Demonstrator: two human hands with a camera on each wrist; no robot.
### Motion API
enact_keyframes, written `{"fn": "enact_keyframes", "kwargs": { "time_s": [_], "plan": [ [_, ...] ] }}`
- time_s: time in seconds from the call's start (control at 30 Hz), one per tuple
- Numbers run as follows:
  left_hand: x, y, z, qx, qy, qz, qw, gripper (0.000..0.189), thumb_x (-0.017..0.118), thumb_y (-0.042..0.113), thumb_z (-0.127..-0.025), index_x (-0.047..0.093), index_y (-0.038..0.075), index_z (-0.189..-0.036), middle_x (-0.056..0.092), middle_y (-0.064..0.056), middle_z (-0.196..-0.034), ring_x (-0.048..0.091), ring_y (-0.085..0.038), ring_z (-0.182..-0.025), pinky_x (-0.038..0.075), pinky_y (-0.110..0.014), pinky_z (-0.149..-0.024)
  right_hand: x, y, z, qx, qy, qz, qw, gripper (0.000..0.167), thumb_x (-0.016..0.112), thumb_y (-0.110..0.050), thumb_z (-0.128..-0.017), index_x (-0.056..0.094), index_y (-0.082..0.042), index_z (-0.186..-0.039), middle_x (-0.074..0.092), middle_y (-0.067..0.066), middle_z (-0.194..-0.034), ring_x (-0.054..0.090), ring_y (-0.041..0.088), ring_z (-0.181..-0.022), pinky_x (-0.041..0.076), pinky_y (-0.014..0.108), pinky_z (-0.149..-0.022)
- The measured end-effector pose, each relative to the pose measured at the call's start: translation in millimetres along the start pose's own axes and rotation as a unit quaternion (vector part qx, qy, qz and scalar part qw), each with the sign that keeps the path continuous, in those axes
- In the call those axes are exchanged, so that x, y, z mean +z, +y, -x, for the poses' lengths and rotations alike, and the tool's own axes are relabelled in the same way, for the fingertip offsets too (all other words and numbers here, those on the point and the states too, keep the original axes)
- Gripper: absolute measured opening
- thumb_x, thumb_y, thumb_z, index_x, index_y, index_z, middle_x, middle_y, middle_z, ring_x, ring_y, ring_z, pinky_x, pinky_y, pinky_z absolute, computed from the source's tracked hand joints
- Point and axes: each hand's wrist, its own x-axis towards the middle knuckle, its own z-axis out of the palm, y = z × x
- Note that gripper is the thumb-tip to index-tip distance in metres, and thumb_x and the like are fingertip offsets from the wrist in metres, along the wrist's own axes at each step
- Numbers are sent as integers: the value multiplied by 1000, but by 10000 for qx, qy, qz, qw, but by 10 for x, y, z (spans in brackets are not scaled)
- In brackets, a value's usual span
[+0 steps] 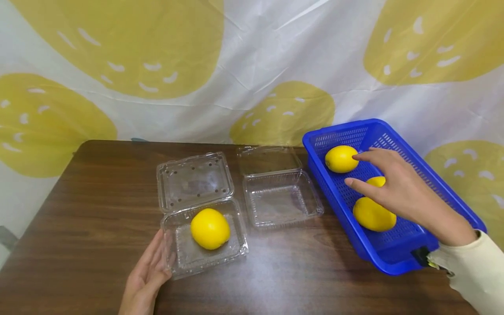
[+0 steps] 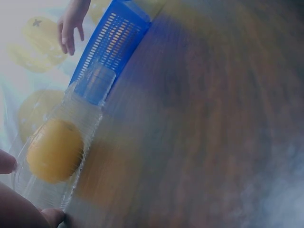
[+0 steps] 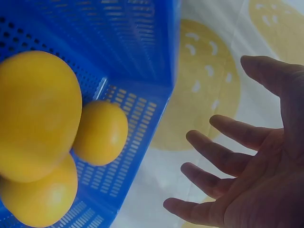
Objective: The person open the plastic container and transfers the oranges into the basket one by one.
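Observation:
My left hand (image 1: 147, 271) holds the near-left side of an opened clear plastic clamshell box (image 1: 232, 258), thumb at its front corner and fingers along its wall. A yellow lemon (image 1: 210, 229) lies in that box's base. In the left wrist view, thumb and a finger (image 2: 6, 162) stand on either side of the box's end. My right hand (image 1: 397, 183) hovers over a blue basket (image 1: 334, 205), fingers spread and holding nothing. In the basket lie a far lemon (image 1: 341, 159), a near lemon (image 1: 374, 214) and a third lemon (image 1: 376, 181) partly hidden by the hand.
A second opened clamshell box (image 1: 281, 199) stands between the first box and the basket, with no fruit in it. All rest on a dark brown wooden table (image 1: 98, 210). Behind the table hangs a white curtain (image 1: 260, 52) printed with yellow shapes.

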Motion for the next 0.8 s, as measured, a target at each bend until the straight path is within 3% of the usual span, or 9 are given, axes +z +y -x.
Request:
{"fn": "enact_keyframes", "kwargs": {
  "time_s": [0.5,0.8],
  "plan": [
    [5,14,5,-181,179,-28,9997,88,32,-34,-88,14,-10,-171,38,0,-175,39,-10,-158,38,-27,-122,112,-299,26,-527,496,22,9974,62,89,-29,-94,67,1,-143,64,27,-147,43,52,-148,36,73,-120],
    [7,21,5,-179,175,-16,9997,87,32,-33,-88,14,-11,-170,38,1,-175,39,-9,-158,38,-27,-122,218,-485,31,-454,579,-267,9969,59,85,-29,-97,66,-3,-146,64,22,-149,43,48,-150,38,73,-118]
  ]
}}
